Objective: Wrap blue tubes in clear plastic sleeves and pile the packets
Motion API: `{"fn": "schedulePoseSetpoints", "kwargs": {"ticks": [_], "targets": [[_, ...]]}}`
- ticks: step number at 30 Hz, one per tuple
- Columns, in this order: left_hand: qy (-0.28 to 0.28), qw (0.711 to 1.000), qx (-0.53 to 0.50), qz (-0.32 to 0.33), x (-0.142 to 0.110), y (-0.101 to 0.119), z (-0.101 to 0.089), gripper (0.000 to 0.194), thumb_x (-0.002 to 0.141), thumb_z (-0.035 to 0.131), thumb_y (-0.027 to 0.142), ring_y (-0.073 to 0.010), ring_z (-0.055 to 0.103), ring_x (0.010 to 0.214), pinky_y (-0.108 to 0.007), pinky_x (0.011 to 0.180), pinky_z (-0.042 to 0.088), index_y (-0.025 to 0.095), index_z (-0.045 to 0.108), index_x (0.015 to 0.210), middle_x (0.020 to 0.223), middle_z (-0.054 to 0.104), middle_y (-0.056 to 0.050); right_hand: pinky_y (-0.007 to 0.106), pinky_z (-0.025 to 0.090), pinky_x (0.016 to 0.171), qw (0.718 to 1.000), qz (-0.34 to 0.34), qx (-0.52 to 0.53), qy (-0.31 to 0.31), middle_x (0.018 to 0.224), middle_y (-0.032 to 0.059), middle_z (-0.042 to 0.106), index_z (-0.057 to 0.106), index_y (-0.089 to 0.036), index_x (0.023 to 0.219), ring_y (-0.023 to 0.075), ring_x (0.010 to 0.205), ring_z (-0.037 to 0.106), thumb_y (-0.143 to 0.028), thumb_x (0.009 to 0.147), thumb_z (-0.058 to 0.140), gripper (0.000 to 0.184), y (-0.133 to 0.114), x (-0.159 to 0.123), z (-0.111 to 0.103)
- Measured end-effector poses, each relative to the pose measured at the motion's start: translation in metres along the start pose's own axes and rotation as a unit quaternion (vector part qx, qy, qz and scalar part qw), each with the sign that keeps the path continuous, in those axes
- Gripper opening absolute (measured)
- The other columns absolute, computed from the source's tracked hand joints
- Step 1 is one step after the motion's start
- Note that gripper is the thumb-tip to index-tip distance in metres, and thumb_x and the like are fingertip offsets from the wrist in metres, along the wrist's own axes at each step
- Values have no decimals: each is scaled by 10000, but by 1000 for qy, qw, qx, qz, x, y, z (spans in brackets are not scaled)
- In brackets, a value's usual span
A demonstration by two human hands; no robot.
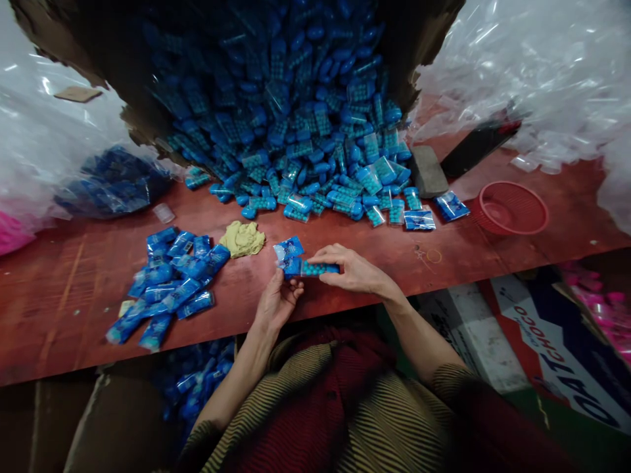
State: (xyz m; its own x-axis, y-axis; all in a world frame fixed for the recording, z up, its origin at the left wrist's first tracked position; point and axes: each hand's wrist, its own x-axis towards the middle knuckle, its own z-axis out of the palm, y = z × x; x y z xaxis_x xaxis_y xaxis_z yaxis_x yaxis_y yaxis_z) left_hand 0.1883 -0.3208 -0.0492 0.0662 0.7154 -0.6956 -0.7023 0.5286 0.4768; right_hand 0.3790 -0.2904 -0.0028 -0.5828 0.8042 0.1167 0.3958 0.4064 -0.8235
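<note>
Both hands meet at the near edge of the red wooden table. Left hand pinches a small clear blue-printed packet; right hand, palm down, grips a blue ribbed plastic piece at its mouth. Bare tabletop surrounds them, with filled blue packets heaped left.

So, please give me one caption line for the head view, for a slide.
Two hands, left and right, hold a blue packet over a red table beside piled packets.
</note>
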Motion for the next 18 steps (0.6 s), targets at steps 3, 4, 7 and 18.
{"fn": "schedulePoseSetpoints", "kwargs": {"ticks": [3,4,7,18], "targets": [[-4,1000,1,4,0,0,-2,191,853,545,278,-130,600,510,-211,469,518,142,583,725,512,556,-8,391,423,917,999,-1,-35,5,1079,61,639,627,-212,1144,183,1004,554,-122,791,574,368,-3,-1,1],[-5,1000,0,6,0,0,-2,179,849,551,278,-129,597,508,-212,468,518,145,587,736,513,557,-8,390,423,915,999,-1,-43,7,1074,62,636,625,-215,1148,184,1001,552,-127,796,569,366,-4,-1,1],[-6,1000,-3,13,0,0,-3,170,848,554,277,-126,591,498,-215,467,518,145,592,749,517,559,-8,382,428,906,998,0,-57,7,1072,61,624,614,-225,1165,184,989,546,-140,810,557,369,-7,-1,3],[-27,999,17,25,-4,1,0,191,814,603,303,-130,612,498,-216,475,533,131,591,731,500,574,-2,386,413,897,995,-37,-86,39,1156,74,604,613,-215,1149,193,1018,530,-130,819,570,343,-9,-5,10]]}}
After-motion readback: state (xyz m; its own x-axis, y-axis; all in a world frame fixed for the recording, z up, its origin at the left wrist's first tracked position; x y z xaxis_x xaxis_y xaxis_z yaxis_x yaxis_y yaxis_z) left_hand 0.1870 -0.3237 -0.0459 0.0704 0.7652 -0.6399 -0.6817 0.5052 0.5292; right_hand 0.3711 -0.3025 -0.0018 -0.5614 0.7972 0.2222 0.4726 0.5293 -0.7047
